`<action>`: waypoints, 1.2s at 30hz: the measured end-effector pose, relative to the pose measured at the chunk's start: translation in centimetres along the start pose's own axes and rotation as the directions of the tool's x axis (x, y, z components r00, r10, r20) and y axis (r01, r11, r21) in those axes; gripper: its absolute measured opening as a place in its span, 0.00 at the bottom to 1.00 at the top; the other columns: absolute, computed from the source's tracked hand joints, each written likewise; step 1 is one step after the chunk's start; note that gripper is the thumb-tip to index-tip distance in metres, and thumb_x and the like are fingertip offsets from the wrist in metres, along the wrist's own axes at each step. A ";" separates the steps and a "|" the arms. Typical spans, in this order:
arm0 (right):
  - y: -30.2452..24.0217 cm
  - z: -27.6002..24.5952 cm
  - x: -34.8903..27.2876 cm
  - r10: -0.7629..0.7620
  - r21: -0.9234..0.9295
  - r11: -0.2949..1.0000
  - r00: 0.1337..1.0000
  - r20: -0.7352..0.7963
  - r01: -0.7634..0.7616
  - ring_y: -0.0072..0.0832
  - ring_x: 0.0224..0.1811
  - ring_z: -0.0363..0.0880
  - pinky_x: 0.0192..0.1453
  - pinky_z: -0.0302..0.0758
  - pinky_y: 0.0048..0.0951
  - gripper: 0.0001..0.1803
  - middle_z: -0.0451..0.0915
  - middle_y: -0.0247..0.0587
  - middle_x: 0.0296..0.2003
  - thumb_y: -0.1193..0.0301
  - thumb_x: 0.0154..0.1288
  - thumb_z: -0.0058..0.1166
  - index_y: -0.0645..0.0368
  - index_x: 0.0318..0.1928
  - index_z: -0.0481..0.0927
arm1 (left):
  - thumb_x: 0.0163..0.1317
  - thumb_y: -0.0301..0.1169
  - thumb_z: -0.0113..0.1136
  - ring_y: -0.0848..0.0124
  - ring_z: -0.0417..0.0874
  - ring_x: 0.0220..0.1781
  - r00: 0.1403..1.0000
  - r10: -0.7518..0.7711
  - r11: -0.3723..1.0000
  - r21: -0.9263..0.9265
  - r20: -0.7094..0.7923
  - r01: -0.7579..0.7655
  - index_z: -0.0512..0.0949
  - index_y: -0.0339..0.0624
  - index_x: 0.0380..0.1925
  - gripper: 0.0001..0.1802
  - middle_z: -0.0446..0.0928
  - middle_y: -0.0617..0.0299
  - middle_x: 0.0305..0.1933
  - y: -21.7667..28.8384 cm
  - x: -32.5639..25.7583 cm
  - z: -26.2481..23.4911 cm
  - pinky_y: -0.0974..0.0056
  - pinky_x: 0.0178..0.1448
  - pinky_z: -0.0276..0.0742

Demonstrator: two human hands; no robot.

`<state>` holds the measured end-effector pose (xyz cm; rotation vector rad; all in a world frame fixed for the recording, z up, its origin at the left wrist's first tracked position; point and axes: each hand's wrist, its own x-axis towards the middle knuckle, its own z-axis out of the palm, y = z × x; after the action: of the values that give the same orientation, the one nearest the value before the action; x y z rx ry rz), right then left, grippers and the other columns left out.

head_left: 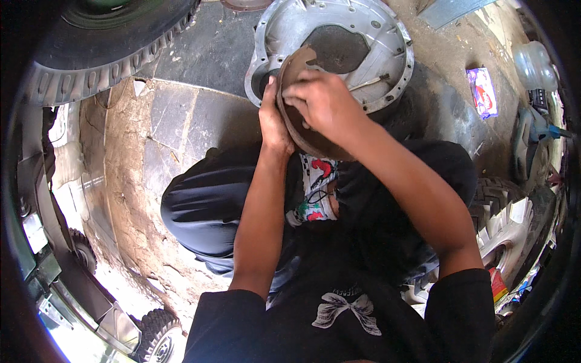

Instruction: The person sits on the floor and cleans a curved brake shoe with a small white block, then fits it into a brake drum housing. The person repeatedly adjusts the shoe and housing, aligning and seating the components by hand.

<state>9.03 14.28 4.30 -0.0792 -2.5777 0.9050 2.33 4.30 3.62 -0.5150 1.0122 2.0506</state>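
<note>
1. Two hands are on one part: my left hand (273, 124) cups the left edge of a brown, worn gasket sheet (296, 130), palm against its back, fingers curled round the rim.
2. My right hand (324, 103) lies over the front face of the sheet, fingers bent and pressing down near its top edge. Both hands are closed on the sheet, neither spread wide.
3. I hold the sheet up in front of my chest, above my knees (200, 206), tilted on edge and clear of the ground.
4. As I judge it, working well here means keeping the left hand steady as a backing while the right works the surface, with pressure even so the thin, ragged edge does not tear.
5. Just beyond the sheet lies a round grey metal housing (387, 42) with bolt holes round its flange, flat on the stone floor (181, 115); the sheet overlaps its near rim in this view.
6. Farther off, a big tyre (109, 54) sits at upper left and a clear plastic bottle (534, 63) at far right.
</note>
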 end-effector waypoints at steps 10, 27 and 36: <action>0.4 -1.4 0.8 0.198 0.045 0.978 0.975 0.102 -0.204 0.52 0.40 0.84 0.48 0.81 0.46 0.08 0.84 0.53 0.35 0.73 0.58 0.68 0.60 0.38 0.89 | 0.79 0.54 0.44 0.67 0.82 0.24 0.973 0.029 0.953 0.286 0.229 -0.096 0.77 0.45 0.49 0.24 0.80 0.59 0.30 -0.4 1.2 -3.1 0.62 0.23 0.81; 0.2 -3.5 2.1 0.058 0.011 0.998 0.996 0.061 -0.059 0.48 0.40 0.87 0.48 0.82 0.43 0.11 0.87 0.49 0.34 0.65 0.64 0.67 0.59 0.41 0.90 | 0.76 0.59 0.45 0.67 0.82 0.21 0.953 0.101 0.919 0.341 0.285 -0.199 0.80 0.44 0.46 0.29 0.81 0.61 0.28 0.3 1.4 -2.7 0.63 0.22 0.80; 0.8 -4.5 2.7 0.473 0.625 0.704 0.879 -0.058 -0.337 0.20 0.40 0.85 0.52 0.79 0.26 0.16 0.91 0.37 0.36 0.63 0.71 0.63 0.63 0.47 0.89 | 0.69 0.53 0.51 0.68 0.73 0.17 0.925 0.083 0.992 0.054 0.370 -0.110 0.76 0.41 0.52 0.27 0.75 0.57 0.29 2.0 0.4 -2.1 0.61 0.20 0.77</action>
<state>8.23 18.00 7.97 -0.5552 -1.9783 1.7405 0.59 2.05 3.10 -0.0348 0.8944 2.0845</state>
